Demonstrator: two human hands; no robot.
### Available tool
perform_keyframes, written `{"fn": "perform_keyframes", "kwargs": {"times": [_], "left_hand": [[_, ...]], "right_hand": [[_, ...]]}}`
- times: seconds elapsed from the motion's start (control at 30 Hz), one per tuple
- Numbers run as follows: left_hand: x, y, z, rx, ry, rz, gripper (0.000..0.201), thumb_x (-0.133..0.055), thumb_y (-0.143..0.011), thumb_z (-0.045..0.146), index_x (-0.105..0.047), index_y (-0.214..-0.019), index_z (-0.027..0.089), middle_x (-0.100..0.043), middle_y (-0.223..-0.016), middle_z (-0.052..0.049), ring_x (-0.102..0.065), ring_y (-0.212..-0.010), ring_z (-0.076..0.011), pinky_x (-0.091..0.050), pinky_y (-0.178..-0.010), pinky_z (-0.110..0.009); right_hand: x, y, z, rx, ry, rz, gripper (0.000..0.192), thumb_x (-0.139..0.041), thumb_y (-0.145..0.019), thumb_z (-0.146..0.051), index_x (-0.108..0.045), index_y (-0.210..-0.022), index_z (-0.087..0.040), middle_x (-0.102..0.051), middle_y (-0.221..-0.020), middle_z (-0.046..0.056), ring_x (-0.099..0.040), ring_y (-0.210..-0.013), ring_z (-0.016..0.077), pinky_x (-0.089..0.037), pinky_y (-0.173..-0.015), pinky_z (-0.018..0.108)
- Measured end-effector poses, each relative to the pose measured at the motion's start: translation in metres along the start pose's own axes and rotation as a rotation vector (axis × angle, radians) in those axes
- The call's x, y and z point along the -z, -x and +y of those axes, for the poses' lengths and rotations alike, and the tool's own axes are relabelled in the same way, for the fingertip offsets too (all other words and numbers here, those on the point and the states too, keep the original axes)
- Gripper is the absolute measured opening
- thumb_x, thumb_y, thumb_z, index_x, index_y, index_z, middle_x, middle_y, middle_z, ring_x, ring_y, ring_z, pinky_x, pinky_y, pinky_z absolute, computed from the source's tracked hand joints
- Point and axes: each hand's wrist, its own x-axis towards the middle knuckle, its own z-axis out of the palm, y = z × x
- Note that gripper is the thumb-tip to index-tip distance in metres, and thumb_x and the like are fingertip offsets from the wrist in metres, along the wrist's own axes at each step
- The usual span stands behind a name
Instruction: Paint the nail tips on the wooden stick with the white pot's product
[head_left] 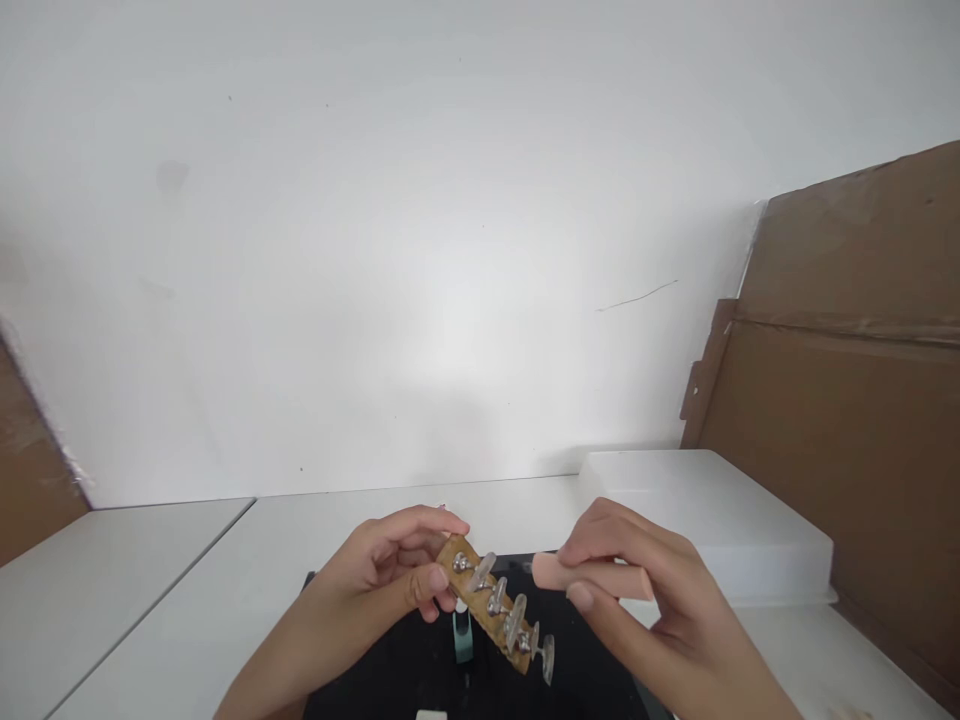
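My left hand (401,575) grips one end of a narrow tan-brown board (452,552), thumb on its face and fingers behind. Along the board stand several silver ball-shaped studs carrying clear, flat oval pieces (514,622); it slants down to the right. Between the thumb and fingers of my right hand (637,570) is a peach-pink cylinder (611,579), nearly level. Its left end points towards the board, with a gap between them. Below the board, a small teal object (463,637) is partly hidden by it.
Under my hands lies a black tray or mat (405,665) on the white table (187,590). A white translucent box (712,510) stands at the back right. Brown cardboard (847,400) rises on the right, more on the left (30,470). A white wall (450,250) closes the back.
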Motion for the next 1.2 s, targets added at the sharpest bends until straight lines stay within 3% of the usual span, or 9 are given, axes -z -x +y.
{"fn": "perform_keyframes", "kwargs": {"times": [0.27,0.4,0.63,0.9,1.07,1.2], "left_hand": [[-0.0046,-0.0071,0.0021,0.021,-0.051,-0.013,0.023,-0.067,-0.081,0.036,-0.066,-0.101,0.025,-0.069,-0.077,0.001,-0.062,-0.065,-0.0129,-0.049,-0.061,-0.025],[-0.0072,-0.0055,0.0015,0.025,-0.064,-0.011,0.022,-0.065,-0.081,0.035,-0.066,-0.101,0.025,-0.068,-0.077,0.001,-0.063,-0.068,-0.0140,-0.049,-0.061,-0.025],[-0.0083,-0.0021,0.0022,0.022,-0.078,-0.007,0.022,-0.065,-0.082,0.036,-0.066,-0.101,0.025,-0.067,-0.075,0.001,-0.063,-0.068,-0.0146,-0.049,-0.061,-0.025],[-0.0049,-0.0039,0.0020,0.015,-0.056,-0.015,0.023,-0.066,-0.081,0.036,-0.066,-0.102,0.025,-0.067,-0.076,0.001,-0.063,-0.068,-0.0145,-0.049,-0.060,-0.025],[-0.0056,-0.0038,0.0041,0.028,-0.068,-0.014,0.022,-0.066,-0.081,0.035,-0.066,-0.101,0.025,-0.068,-0.079,0.001,-0.062,-0.066,-0.0130,-0.049,-0.062,-0.025],[-0.0078,-0.0026,0.0041,0.026,-0.067,-0.019,0.022,-0.066,-0.081,0.035,-0.066,-0.101,0.026,-0.068,-0.078,0.002,-0.062,-0.067,-0.0133,-0.049,-0.061,-0.024]], "right_hand": [[-0.0054,-0.0005,-0.0023,0.085,-0.178,-0.003,0.020,-0.058,-0.081,-0.008,-0.059,-0.094,-0.024,-0.058,-0.073,-0.001,-0.054,-0.065,0.0134,-0.044,-0.058,0.022],[-0.0060,0.0004,0.0026,0.048,-0.136,-0.033,0.024,-0.056,-0.082,-0.006,-0.058,-0.097,-0.025,-0.060,-0.077,0.000,-0.056,-0.067,0.0143,-0.045,-0.059,0.024],[-0.0026,-0.0001,0.0041,-0.067,-0.004,-0.057,0.012,-0.050,-0.089,-0.015,-0.059,-0.087,-0.022,-0.059,-0.077,0.002,-0.057,-0.067,0.0174,-0.044,-0.056,0.027],[-0.0020,0.0012,0.0029,0.018,-0.056,0.032,0.014,-0.055,-0.085,-0.011,-0.057,-0.090,-0.025,-0.058,-0.074,-0.001,-0.055,-0.063,0.0149,-0.044,-0.055,0.025],[-0.0058,0.0004,-0.0015,0.069,-0.188,0.001,0.021,-0.059,-0.081,-0.008,-0.059,-0.094,-0.024,-0.057,-0.074,-0.001,-0.054,-0.065,0.0141,-0.044,-0.057,0.024],[-0.0075,-0.0003,0.0014,0.035,-0.150,-0.017,0.022,-0.057,-0.081,-0.006,-0.059,-0.093,-0.024,-0.059,-0.075,0.000,-0.056,-0.065,0.0147,-0.045,-0.057,0.024]]}}
